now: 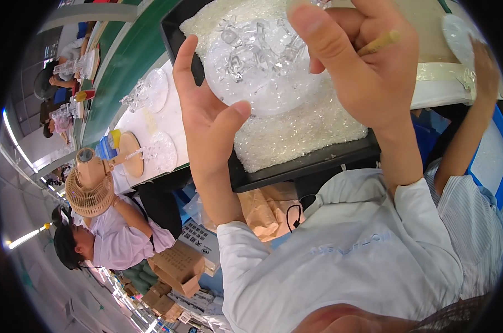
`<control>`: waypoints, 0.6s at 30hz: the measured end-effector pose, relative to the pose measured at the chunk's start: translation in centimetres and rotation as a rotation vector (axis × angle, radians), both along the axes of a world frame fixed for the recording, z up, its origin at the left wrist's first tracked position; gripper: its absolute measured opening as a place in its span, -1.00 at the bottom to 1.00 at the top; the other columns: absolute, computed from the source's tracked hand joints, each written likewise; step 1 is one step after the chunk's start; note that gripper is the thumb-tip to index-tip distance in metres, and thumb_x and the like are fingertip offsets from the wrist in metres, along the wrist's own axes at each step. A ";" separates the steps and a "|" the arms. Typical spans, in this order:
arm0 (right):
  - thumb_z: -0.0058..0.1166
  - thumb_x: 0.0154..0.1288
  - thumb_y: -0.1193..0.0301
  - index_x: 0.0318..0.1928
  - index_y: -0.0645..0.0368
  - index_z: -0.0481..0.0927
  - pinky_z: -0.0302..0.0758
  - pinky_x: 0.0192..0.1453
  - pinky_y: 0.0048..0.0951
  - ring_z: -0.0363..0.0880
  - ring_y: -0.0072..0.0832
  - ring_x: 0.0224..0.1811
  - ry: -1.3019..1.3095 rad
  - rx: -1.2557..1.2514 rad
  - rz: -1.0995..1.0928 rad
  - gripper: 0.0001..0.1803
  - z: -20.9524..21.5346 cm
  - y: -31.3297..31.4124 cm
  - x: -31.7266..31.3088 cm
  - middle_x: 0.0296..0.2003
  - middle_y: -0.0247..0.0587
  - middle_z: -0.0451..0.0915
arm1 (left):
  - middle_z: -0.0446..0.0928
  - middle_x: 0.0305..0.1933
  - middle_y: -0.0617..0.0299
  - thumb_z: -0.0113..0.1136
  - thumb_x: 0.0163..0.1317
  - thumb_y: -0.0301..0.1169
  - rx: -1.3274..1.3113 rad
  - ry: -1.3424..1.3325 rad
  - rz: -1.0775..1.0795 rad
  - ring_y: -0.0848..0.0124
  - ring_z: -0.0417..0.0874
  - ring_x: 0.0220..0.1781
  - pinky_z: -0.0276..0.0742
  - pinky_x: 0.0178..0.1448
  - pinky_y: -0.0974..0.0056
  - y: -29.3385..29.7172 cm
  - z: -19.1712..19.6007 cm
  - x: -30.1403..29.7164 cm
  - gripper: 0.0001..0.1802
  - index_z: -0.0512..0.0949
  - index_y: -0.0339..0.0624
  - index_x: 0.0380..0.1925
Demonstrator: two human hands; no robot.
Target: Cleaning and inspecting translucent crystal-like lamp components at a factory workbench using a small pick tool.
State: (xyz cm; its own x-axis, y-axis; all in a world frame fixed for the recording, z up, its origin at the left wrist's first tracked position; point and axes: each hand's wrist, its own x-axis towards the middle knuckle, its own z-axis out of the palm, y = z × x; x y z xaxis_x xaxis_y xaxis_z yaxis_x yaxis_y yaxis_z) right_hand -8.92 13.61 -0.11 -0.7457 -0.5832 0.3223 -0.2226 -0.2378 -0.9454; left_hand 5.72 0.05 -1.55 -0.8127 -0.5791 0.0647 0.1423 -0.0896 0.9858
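**Right hand [368, 66] up close, left hand [210, 122] spread beside the disc [279, 102]!**

And there's the disc, round and translucent, lying on glittering granules [296, 139] inside the black tray [307, 166], up toward the tray's far side. Clear glassy pieces [257, 53] crowd its top. Left hand at its left rim: thumb and forefinger wide apart, nothing gripped, and whether the thumb touches the rim, I cannot tell. Over on the right, the other hand is curled tight around a pale stick [382, 43], its end poking out past the knuckles; what its thumb tip meets is cut off above. Well apart, those two hands!

Out past the tray's left edge now: a white counter [176, 119] with two more clear discs, one farther up [154, 91], one near its lower edge [162, 152]. A beige fan [89, 191] stands at the counter's lower left corner, a co-worker in pink [121, 241] just below it. Far right, another co-worker's hand [487, 75] meets a clear dish [456, 39]. Cardboard boxes [179, 263] sit low on the left.
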 end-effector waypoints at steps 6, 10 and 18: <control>0.27 0.28 0.40 -0.20 0.29 0.46 -0.06 -0.65 -0.70 0.08 -0.89 -0.73 0.079 -0.061 0.019 -0.73 0.8 0.2 0.6 -0.75 -0.53 0.34 | 0.40 0.23 -0.08 -0.02 -0.09 -0.71 -0.057 -0.020 0.013 0.28 0.48 0.21 0.42 0.18 0.29 0.1 -0.1 -0.1 0.02 -0.17 -0.17 0.46; 0.27 0.28 0.40 -0.17 0.30 0.43 -0.05 -0.65 -0.71 0.08 -0.90 -0.74 0.263 -0.061 0.013 -0.70 -1.2 -0.2 0.2 -0.75 -0.52 0.34 | 0.38 0.24 -0.09 -0.08 -0.05 -0.71 -0.051 0.017 0.019 0.30 0.49 0.19 0.41 0.17 0.32 -0.1 -0.3 0.0 -0.01 -0.17 -0.16 0.46; 0.29 0.25 0.40 -0.16 0.30 0.44 -0.04 -0.66 -0.72 0.08 -0.89 -0.74 0.304 -0.058 0.027 -0.68 -0.9 0.1 0.0 -0.75 -0.52 0.37 | 0.36 0.26 -0.09 -0.11 -0.05 -0.71 -0.032 0.023 0.013 0.30 0.47 0.21 0.39 0.19 0.33 -0.1 -0.2 0.1 -0.02 -0.18 -0.14 0.46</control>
